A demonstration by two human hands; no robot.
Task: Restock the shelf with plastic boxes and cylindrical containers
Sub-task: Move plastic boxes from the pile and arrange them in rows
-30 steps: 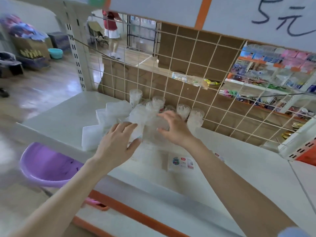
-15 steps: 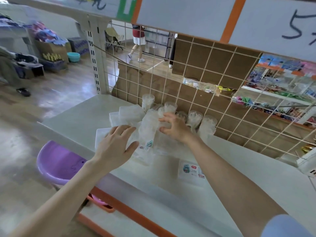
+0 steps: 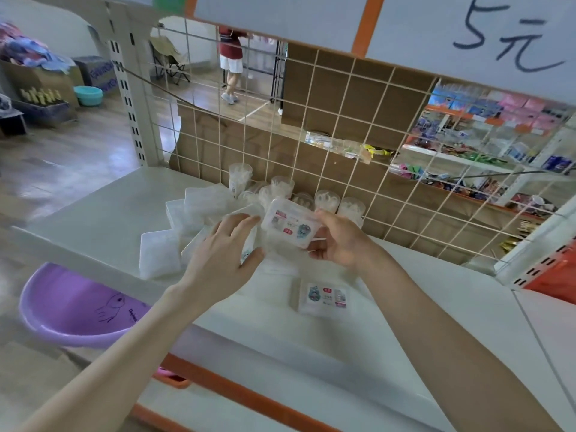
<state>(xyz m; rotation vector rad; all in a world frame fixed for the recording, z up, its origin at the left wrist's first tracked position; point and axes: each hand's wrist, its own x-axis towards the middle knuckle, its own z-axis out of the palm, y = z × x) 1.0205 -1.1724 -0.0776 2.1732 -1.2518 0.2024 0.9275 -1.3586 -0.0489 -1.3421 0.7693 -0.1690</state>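
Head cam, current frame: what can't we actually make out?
All head view.
- Labelled box in the right hand: print too small to read.
- Box pile: left hand covers it; count, and whether it grips one, unclear.
- Cylindrical containers: partly behind the held box; contents blurred.
- Purple basin: cut off by the shelf edge and left forearm.

A purple basin [image 3: 71,310] is seen low at left; a teal bowl [image 3: 88,95] is set on the wooden floor [image 3: 62,163] beside a cardboard box [image 3: 40,81].
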